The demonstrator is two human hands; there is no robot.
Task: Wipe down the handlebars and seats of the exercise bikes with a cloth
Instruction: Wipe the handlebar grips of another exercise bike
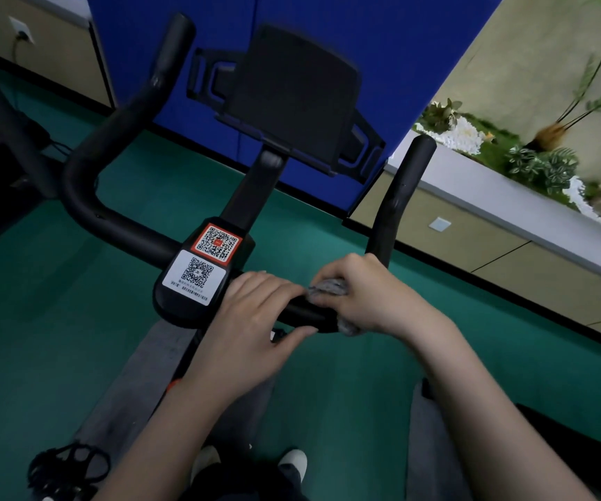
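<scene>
**Grey cloth [328,286] on handlebar [302,314]: wipe in hand**

My right hand [367,294] clasps it round the bar near the right bend; my left hand [255,312] grips the bar alongside. Next, I judge: slide up the right horn [396,204].

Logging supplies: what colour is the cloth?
Mottled grey cloth, on the handlebar under the right hand; head view.

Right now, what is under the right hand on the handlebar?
A grey cloth, gripped round the handlebar; its edges peek out above and below the right hand. The rest of the cloth and the bar beneath it are covered.
</scene>
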